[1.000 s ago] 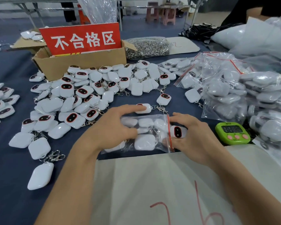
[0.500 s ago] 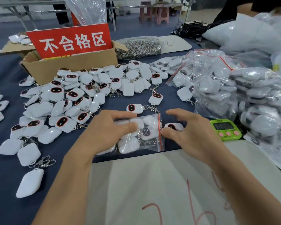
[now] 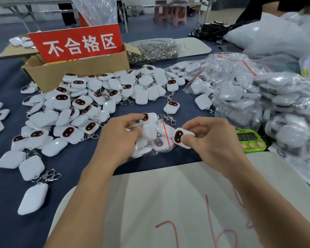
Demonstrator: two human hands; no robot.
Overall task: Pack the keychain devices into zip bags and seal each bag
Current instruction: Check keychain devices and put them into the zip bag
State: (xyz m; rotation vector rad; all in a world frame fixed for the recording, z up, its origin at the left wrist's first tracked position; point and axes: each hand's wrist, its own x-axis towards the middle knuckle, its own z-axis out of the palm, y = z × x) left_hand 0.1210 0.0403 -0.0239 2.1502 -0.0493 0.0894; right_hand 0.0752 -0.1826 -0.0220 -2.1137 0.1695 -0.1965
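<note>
1. Head view, frame centre: my left hand point(image 3: 118, 140) now bunches the zip bag point(image 3: 156, 136), fingers curled tight on it.
2. My right hand point(image 3: 209, 138) has lifted one keychain device point(image 3: 179, 136) to the bag's red-striped mouth, pinched between thumb and fingers.

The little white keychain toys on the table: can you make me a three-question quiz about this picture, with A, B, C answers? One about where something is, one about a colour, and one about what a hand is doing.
1. Where is the cardboard box?
A. Behind the pile of loose keychains
B. On the floor
C. Under the timer

2. What colour is the timer?
A. Blue
B. Green
C. Red

3. What is the right hand doing?
A. Resting flat and empty
B. Pressing the timer
C. Pinching one keychain beside the zip bag

Answers: 1 A, the box sits at the far edge of the pile. 2 B, its case is bright green with pink buttons. 3 C, finger and thumb grip the keychain at the bag's red strip, while the left hand holds the bag.
</note>
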